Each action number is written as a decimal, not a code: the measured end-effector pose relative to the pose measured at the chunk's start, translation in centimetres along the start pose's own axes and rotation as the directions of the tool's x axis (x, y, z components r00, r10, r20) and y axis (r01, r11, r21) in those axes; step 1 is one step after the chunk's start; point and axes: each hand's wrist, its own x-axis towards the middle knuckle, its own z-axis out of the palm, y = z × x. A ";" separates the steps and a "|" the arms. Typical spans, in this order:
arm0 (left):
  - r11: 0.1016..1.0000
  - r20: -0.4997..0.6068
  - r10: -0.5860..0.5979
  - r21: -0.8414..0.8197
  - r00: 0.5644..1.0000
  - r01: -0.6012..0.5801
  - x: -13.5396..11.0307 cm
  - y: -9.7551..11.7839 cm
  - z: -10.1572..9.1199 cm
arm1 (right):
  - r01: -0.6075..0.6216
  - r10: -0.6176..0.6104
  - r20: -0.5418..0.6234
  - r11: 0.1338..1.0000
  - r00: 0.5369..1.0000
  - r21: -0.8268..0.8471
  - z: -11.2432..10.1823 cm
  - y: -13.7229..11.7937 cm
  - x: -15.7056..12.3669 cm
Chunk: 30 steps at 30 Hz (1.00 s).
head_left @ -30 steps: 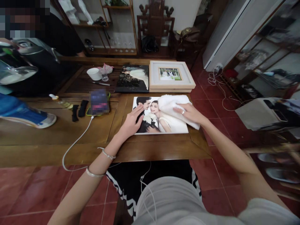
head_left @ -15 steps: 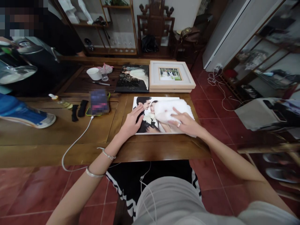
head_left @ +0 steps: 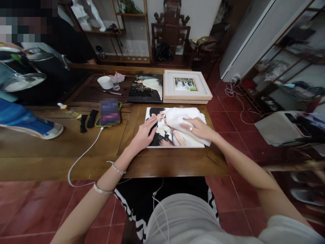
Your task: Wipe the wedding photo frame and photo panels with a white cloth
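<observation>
A photo panel [head_left: 165, 137] of a couple lies flat on the wooden table in front of me. My left hand [head_left: 145, 133] rests on its left edge, fingers stretched out and holding nothing. On the right part of the panel, my right hand [head_left: 199, 128] presses a folded white cloth [head_left: 177, 116] down, its fingers on top of the cloth. The cloth covers the panel's upper right corner and part of the picture. A ring shows on the right hand, and two bracelets on my left wrist.
Behind the panel lie a dark photo panel [head_left: 147, 89] and stacked pale frames [head_left: 203, 89]. To the left are a charging phone [head_left: 109, 113], black straps [head_left: 91, 118], a dropper bottle [head_left: 69, 111], a white cup [head_left: 105, 82] and a blue bag [head_left: 25, 118]. Another person [head_left: 73, 37] is at far left.
My right hand and the cloth have shifted slightly left and up over the panel, uncovering more of its lower right part. My left hand stays on the left edge.
</observation>
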 end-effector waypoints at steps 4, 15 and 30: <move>1.000 0.010 -0.014 -0.007 1.000 0.014 0.1 0.2 -0.2 | 0.007 -0.005 -0.122 1.000 0.993 0.015 -0.4 1.5 4.4; 0.999 -0.027 -0.004 -0.040 1.000 0.003 0.1 -0.2 0.3 | 0.257 -0.251 0.055 0.948 0.966 -0.189 3.0 -2.5 0.2; 1.000 -0.008 -0.007 -0.022 1.000 0.007 0.1 -0.1 0.1 | 0.216 -0.200 0.177 0.974 0.964 -0.075 1.8 -3.6 -1.8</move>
